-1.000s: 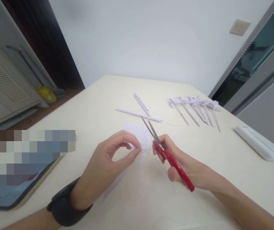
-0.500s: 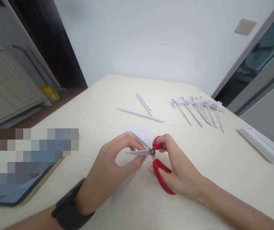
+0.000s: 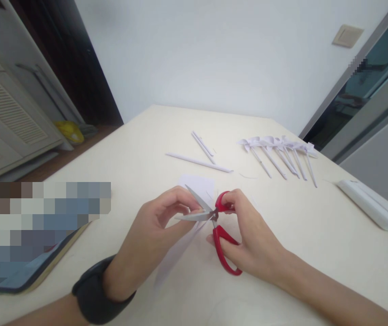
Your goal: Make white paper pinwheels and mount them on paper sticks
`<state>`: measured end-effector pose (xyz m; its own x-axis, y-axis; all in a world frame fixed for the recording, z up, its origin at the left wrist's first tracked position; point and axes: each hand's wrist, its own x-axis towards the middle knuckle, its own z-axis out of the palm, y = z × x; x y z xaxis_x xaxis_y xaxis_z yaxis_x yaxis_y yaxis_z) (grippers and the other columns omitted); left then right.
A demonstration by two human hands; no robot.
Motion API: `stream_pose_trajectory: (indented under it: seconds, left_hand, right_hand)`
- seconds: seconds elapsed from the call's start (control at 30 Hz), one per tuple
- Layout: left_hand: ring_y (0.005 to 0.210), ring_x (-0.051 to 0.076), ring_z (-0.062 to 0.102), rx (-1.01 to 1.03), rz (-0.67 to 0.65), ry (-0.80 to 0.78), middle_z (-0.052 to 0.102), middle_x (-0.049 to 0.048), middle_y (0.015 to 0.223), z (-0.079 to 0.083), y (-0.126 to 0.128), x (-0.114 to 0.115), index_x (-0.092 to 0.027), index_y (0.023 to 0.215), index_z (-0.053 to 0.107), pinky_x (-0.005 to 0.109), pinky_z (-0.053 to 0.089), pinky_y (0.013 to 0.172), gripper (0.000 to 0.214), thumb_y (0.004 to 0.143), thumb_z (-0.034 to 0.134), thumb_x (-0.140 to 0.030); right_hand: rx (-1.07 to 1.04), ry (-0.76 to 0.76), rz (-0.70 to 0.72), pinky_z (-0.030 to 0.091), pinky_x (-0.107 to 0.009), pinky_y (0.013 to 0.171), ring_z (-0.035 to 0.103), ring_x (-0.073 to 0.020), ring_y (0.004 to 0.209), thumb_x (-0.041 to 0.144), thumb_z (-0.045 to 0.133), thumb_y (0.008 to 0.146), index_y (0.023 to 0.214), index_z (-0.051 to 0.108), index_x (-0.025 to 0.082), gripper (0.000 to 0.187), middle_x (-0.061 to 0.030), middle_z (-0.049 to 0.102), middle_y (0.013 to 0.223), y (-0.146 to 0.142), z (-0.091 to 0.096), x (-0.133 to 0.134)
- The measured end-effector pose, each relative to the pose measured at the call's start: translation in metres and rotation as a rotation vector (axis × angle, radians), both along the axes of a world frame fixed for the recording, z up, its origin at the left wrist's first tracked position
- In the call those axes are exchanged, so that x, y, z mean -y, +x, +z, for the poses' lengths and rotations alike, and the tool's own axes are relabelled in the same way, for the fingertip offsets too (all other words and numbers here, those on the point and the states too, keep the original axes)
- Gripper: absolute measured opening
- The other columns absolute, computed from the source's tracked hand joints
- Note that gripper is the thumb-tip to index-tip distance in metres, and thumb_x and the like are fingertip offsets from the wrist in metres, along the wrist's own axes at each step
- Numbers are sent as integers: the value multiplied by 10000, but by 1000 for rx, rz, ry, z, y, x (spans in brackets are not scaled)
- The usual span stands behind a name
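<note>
My right hand (image 3: 248, 235) grips red-handled scissors (image 3: 218, 226), fingers through the loops, blades spread apart and pointing left. My left hand (image 3: 153, 231), with a black band on the wrist, pinches a small piece of white paper (image 3: 180, 246) between thumb and fingers, right at the blades. The paper hangs down toward the cream table (image 3: 139, 154). A white paper square (image 3: 198, 184) lies flat just behind both hands.
Rolled white paper sticks (image 3: 198, 162) lie mid-table. Several white paper pinwheels on sticks (image 3: 278, 151) are lined up at the right rear. A white flat case (image 3: 370, 206) sits at the right edge, a tablet-like device (image 3: 40, 267) at the left. Cabinet and doorway stand beyond.
The scissors swung from pointing away to pointing left, with blades now spread at the paper pinched in my left hand. My right hand moved closer to my left.
</note>
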<state>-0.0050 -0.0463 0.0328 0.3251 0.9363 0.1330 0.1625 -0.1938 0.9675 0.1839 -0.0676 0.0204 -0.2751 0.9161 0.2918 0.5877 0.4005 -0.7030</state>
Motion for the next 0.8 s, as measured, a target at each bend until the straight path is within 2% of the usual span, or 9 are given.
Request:
stream_pose_trajectory:
  seconds: [0.13, 0.33, 0.53, 0.8]
  left_hand:
    - [699, 152, 600, 28, -23, -74, 621, 9, 817, -2, 0, 0, -207, 750, 582, 226, 466, 568, 49, 770, 615, -177]
    - [762, 157, 610, 63, -19, -42, 627, 3, 815, -1, 2, -1, -208, 758, 581, 214, 467, 605, 77, 781, 587, -135]
    - [779, 171, 620, 25, -14, -36, 630, 14, 826, 0, 2, -1, -208, 772, 583, 217, 467, 579, 94, 789, 563, -118]
    - [798, 155, 607, 38, -24, 26, 631, 2, 815, -1, 0, -3, -211, 763, 597, 214, 468, 642, 111, 796, 569, -108]
  right_hand:
    - [6, 2, 0, 458, -340, 793, 515, -169, 886, 183, 617, 709, 1002, 425, 223, 352, -31, 530, 1004, 0, -1, -1]
    - [-8, -54, 20, 462, -349, 768, 526, -181, 868, 226, 620, 727, 1002, 423, 226, 338, -35, 556, 985, 1, -2, 1]
    - [-6, -60, 25, 463, -344, 744, 531, -183, 848, 182, 603, 716, 992, 432, 233, 329, -33, 566, 967, 1, -2, 2]
    - [15, -60, -10, 452, -312, 701, 521, -165, 795, 181, 619, 684, 958, 433, 237, 336, -8, 567, 933, 1, -1, 1]
